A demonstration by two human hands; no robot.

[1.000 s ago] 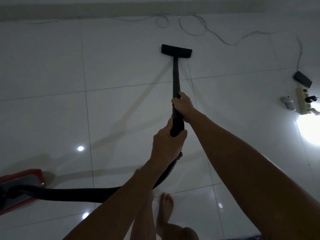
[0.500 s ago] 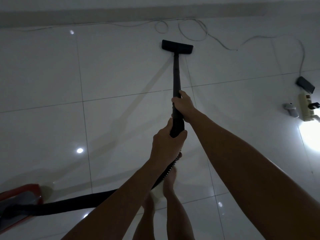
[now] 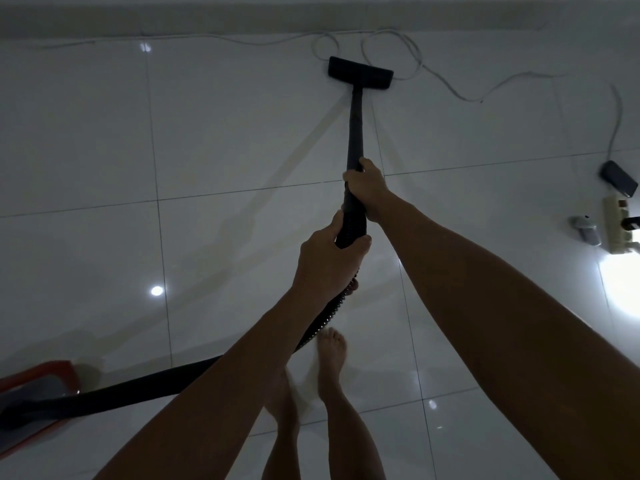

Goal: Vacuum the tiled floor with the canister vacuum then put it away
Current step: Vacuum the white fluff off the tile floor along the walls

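A black vacuum wand (image 3: 356, 126) runs forward from my hands to its flat floor head (image 3: 360, 72), which rests on the white tiled floor (image 3: 225, 133) near the far wall. My right hand (image 3: 369, 188) grips the wand higher up. My left hand (image 3: 329, 265) grips its lower ribbed end where the black hose (image 3: 138, 389) joins. The hose curves back left to the red and grey canister (image 3: 38, 386) at the lower left edge. My bare feet (image 3: 330, 355) stand below the hands.
A loose white cable (image 3: 408, 53) loops on the floor right beside the floor head. At the right edge lie a power strip (image 3: 618, 223), a dark flat device (image 3: 620, 178), a small grey object (image 3: 587, 230) and a bright light patch (image 3: 623, 292).
The floor head has slid forward toward the wall and the cable loops. I have stepped forward, and the canister has shifted lower in view.
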